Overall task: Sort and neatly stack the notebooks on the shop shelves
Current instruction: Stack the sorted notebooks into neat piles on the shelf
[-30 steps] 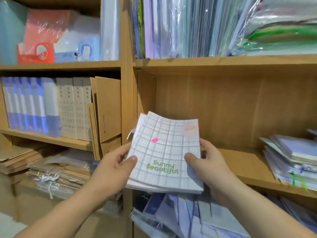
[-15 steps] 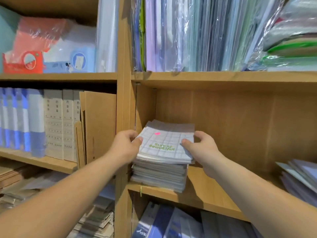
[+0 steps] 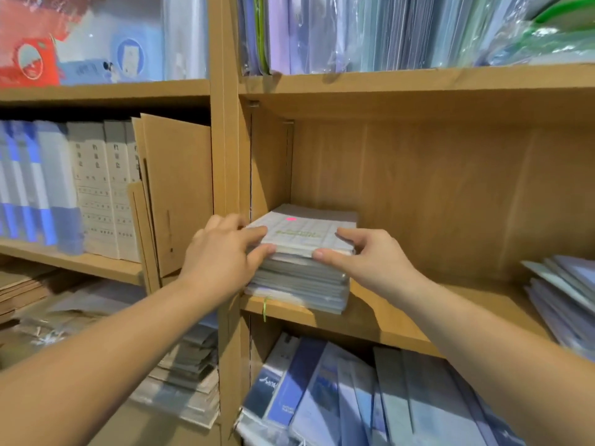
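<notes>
**Two hands, one stack: squaring grid-cover notebooks into the corner**

Far left, up top: a red packet (image 3: 30, 62) under plastic. Below, blue-and-white binders (image 3: 35, 185) and pale boxed volumes (image 3: 99, 188) stood upright, spines out, presumably for reading at a glance. Next along, flattened cardboard (image 3: 177, 194) stood beside the wooden upright (image 3: 225, 140), possibly as a bookend.

Then the left hand (image 3: 222, 252): wrapped round the near left corner of the grid-cover notebooks (image 3: 306, 233), forefinger flat on the cover, thumb against the front edge, remaining fingers curled over the left side by the upright. Looks like a steadying pinch, to stop the top copies sliding.

Grid-cover notebooks lying flat on top of the stack (image 3: 299, 284), pink sticker (image 3: 291, 219) towards the back, green lettering too blurred to read. Stack itself on the middle shelf board (image 3: 402, 317), pushed close to the compartment's left wall, front edges slightly ragged lower down. Green string (image 3: 264, 309) dangling over the board's lip.

Then the right hand (image 3: 363, 255), mirroring: forefinger on the cover, thumb pressed to the front edge at the near right corner, pinching the same top copies. Probably nudging edges flush; placement seemingly done, tidying in hand.

Further right, bare board, then a slumped pile of bluish notebooks (image 3: 566, 291), not yet straightened. Beneath, more blue notebooks (image 3: 354, 397) tilted loosely. Above, plastic-wrapped folders (image 3: 354, 33) packed upright.
</notes>
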A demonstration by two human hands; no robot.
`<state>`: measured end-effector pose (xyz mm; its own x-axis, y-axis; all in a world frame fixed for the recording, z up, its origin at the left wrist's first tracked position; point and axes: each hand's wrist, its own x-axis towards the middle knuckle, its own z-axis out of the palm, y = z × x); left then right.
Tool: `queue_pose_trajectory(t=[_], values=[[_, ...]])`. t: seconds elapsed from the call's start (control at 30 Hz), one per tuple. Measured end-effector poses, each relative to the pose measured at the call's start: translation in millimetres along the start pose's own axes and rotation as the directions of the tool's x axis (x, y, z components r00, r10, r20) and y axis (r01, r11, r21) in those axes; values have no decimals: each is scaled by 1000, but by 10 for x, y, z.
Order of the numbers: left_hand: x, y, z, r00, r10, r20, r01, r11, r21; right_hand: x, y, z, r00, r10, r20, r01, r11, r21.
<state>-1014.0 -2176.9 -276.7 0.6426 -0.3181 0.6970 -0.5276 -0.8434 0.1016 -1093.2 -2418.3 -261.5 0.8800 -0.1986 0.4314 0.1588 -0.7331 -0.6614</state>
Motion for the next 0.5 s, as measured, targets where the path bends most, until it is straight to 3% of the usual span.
queue_pose_trajectory(t=[0.1,0.17,0.23,0.27,0.33,0.4,0.43,0.5], values=[[-261,154,-1,986,97,-138,-111,989,-94,-184,61,-85,993,-74,-96,59,987,-148],[-543,323,96,975,129,-180,-179,937,-299,-461,177,-98,934,-251,-256,185,949,-256],[-917,546,325,992,123,0,-109,878,-466,-837,356,-21,869,-409,-277,339,902,-268],[-1112,660,496,981,112,158,-15,857,-515,-1032,510,50,886,-416,-204,367,899,-241],[-1502,867,885,888,55,457,219,824,-523,-1336,912,177,972,-221,79,233,944,-235],[-1832,1030,1309,775,-18,632,415,768,-487,-1501,1457,240,937,134,323,-9,933,-359],[-1954,1109,1490,730,-32,683,484,729,-484,-1558,1738,233,888,269,373,-99,903,-417],[-2083,1261,1740,683,-26,729,560,660,-501,-1679,2206,199,858,388,337,-211,864,-457]])
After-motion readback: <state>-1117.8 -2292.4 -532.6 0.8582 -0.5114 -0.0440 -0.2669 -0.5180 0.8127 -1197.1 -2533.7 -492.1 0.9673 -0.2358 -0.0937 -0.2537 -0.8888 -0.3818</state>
